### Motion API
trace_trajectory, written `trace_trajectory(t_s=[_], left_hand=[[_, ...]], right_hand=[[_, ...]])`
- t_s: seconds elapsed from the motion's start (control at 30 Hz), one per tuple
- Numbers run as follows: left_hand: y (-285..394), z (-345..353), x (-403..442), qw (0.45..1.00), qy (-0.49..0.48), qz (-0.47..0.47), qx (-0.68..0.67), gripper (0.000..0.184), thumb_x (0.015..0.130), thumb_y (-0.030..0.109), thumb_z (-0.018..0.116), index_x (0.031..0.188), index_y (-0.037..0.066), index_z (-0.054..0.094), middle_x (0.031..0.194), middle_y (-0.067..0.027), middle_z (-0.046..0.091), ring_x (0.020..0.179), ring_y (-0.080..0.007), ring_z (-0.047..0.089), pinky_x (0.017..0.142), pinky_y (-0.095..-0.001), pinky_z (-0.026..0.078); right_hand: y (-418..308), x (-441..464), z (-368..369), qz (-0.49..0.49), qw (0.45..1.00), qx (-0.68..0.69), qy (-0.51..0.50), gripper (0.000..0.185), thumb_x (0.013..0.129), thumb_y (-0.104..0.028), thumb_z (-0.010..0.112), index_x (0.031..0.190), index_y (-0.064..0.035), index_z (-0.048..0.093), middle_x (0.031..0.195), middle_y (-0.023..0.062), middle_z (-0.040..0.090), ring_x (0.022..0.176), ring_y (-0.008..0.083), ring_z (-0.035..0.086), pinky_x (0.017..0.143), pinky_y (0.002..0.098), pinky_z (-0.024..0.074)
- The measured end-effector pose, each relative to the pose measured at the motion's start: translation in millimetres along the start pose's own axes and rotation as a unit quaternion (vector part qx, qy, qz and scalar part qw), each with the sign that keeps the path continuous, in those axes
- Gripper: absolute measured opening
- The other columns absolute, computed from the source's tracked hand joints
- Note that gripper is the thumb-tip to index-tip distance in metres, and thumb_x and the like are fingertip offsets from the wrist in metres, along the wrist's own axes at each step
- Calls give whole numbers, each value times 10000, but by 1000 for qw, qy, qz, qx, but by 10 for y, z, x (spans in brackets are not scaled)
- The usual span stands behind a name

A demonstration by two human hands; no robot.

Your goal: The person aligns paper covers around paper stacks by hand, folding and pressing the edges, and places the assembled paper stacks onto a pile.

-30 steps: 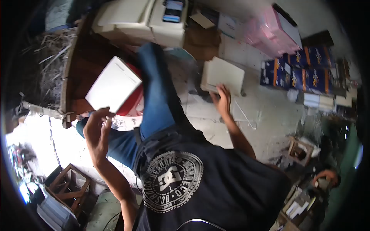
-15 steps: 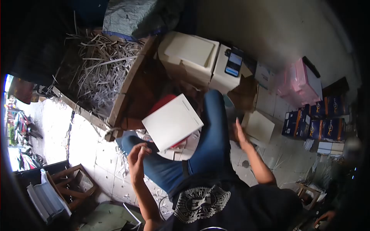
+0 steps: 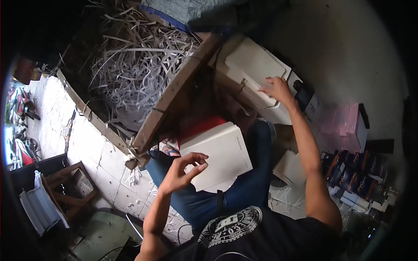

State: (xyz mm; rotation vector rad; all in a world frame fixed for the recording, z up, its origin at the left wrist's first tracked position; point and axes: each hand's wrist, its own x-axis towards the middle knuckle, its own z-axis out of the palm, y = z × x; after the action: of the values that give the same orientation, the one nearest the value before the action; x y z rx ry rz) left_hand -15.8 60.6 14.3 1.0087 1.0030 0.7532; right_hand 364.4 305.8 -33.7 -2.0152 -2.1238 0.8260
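Note:
Across my lap lies a thick stack of cream sheets, with a small line of print near its right edge. My left hand is over the stack's left side, its fingers loosely curled and the thumb apart from them. Up at the right, my right hand reaches to the edge of another pale stack beside the wooden bin. Its thumb and forefinger are apart, and no sheet shows between them. Part of a red object shows behind the lap stack.
A wooden-framed bin full of shredded paper strips stands ahead on the left. Pink-wrapped packs and dark blue boxes are at the right. A wooden frame lies at the lower left; paper scraps litter the tiled floor.
My right hand has moved from beside my right knee up and forward to the pale stack. My left hand has come in over the lap stack. The camera view has shifted.

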Motion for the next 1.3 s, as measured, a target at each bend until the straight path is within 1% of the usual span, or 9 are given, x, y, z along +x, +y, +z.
trace_trajectory(t_s=[0.23,0.3,0.47,0.5,0.6,0.7,0.77,0.97,1.3], left_hand=[[-30,616,229,988,93,123,-28,529,938,173,656,1400,43,433,1291,-98,570,1146,-172,564,934,-332,476],[-103,849,317,971,153,181,-32,621,939,164,654,1476,94,349,1414,-108,452,1247,-213,498,943,-357,494],[163,1256,-75,963,245,105,-28,312,975,287,585,1015,-8,674,777,-116,695,800,-249,686,746,-396,500],[199,1199,-215,963,218,118,106,298,974,268,574,1028,-11,664,809,-160,692,809,-306,683,743,-422,502],[215,990,-732,913,-5,158,377,284,970,253,552,1049,2,659,876,-242,668,839,-430,646,742,-471,515],[84,1002,-964,920,-106,85,367,348,923,338,613,1055,21,673,862,-209,694,827,-415,660,757,-483,525],[91,968,-1068,905,-26,79,417,404,910,377,629,1106,24,645,910,-196,689,859,-397,665,761,-480,523],[-144,1371,-992,803,307,302,412,368,854,159,699,1207,109,607,1012,-42,631,896,-201,643,745,-332,488],[-484,1431,-816,831,290,336,336,196,823,149,733,984,86,640,945,-57,627,814,-250,644,678,-334,499]], right_hand=[[-595,-851,-198,-237,940,-46,241,291,870,-3,593,1153,51,636,1102,189,683,992,359,652,832,409,517],[-971,-1623,94,-294,903,-93,298,335,892,-56,586,1216,29,615,1222,206,616,1088,379,590,936,459,471],[-1620,-3281,298,-377,924,-24,62,506,734,-64,721,1215,39,605,1245,273,536,1125,443,531,963,478,454],[-1658,-3353,114,-376,926,37,-6,531,729,-113,768,1215,31,610,1291,278,513,1183,441,491,1011,480,421],[-1563,-3481,-71,-323,908,58,260,623,840,-319,741,1319,19,530,1350,244,512,1266,405,452,1046,478,377],[-1217,-3419,217,-281,928,238,50,391,907,-218,671,1197,33,594,1057,194,658,1010,279,625,892,375,472],[-1251,-3449,423,-267,902,339,27,194,933,-126,629,1024,44,647,730,97,675,729,133,629,707,277,494],[-1335,-3519,980,-107,839,534,-10,162,1009,-83,488,1058,40,582,854,32,631,787,74,560,709,222,445],[-1310,-3425,1062,-135,844,515,-71,103,976,-80,527,904,-11,553,821,8,583,768,63,518,706,211,418]])
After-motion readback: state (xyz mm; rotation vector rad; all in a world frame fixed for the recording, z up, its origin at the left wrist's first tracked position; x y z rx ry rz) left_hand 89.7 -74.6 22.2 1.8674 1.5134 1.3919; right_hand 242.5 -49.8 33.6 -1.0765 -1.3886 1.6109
